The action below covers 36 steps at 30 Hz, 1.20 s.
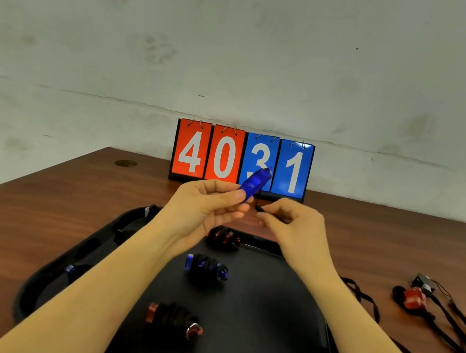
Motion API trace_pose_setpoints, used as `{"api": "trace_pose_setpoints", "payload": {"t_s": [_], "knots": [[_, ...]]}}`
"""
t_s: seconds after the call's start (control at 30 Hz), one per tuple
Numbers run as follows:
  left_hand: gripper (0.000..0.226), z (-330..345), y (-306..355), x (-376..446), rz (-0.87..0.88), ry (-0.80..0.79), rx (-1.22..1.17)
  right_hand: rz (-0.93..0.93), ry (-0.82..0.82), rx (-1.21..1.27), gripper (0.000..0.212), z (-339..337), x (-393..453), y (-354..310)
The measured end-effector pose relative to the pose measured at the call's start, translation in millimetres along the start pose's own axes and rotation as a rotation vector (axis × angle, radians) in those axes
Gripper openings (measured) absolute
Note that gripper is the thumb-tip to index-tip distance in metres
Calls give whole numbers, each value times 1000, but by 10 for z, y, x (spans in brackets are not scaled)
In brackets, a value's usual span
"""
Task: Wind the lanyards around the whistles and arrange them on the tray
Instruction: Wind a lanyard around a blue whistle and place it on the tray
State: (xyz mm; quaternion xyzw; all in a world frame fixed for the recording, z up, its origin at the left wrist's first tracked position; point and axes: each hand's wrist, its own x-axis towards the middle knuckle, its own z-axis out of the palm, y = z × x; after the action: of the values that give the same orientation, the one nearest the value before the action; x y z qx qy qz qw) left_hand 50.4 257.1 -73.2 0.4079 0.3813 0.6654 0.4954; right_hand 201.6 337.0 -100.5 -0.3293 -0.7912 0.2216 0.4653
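Above brown table (37,222), translucent blue whistle (255,181)

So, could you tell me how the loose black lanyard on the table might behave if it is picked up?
The lanyard lies in slack loops, so it is probably floppy. It seems attached to the red whistle, which would likely drag along.

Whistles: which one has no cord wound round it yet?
The blue whistle held up in the left hand; those on the tray are wrapped.
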Motion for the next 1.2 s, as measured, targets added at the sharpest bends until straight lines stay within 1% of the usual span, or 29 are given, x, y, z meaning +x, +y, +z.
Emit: {"api": "trace_pose_setpoints", "payload": {"t_s": [0.07,0.13,0.2,0.23,0.3,0.4,0.53,0.63,0.73,0.8,1.0,1.1,1.2], "knots": [[23,-8,-29,9,11,37,-13,-110,-73,-183,11,36,-20,-25],[20,-14,-55,14,53,98,59,-207,-158,-259,16,44,-25,-53],[17,-17,-72,19,123,174,226,-303,-235,-287,20,47,-33,-71],[16,-19,-77,23,164,209,335,-356,-246,-306,21,43,-35,-76],[13,-26,-85,27,249,243,535,-461,-201,-353,21,30,-38,-74],[13,-17,-105,5,322,188,735,-555,-64,-378,27,-4,-46,-79],[20,-12,-103,-16,333,115,808,-599,74,-402,26,-11,-14,-63],[22,-5,-111,-22,338,73,865,-531,100,-350,28,0,-13,-59],[22,-3,-125,-15,331,76,884,-445,38,-251,24,-3,-31,-80],[22,-9,-125,-12,320,71,873,-350,29,-164,16,-10,-41,-96],[17,3,-103,-27,284,3,884,-18,-5,140,16,-86,-38,-118],[16,11,-93,-38,266,-28,895,89,-15,272,13,-149,-9,-146],[17,23,-74,-59,270,-59,832,160,-32,389,12,-200,7,-172]]}}
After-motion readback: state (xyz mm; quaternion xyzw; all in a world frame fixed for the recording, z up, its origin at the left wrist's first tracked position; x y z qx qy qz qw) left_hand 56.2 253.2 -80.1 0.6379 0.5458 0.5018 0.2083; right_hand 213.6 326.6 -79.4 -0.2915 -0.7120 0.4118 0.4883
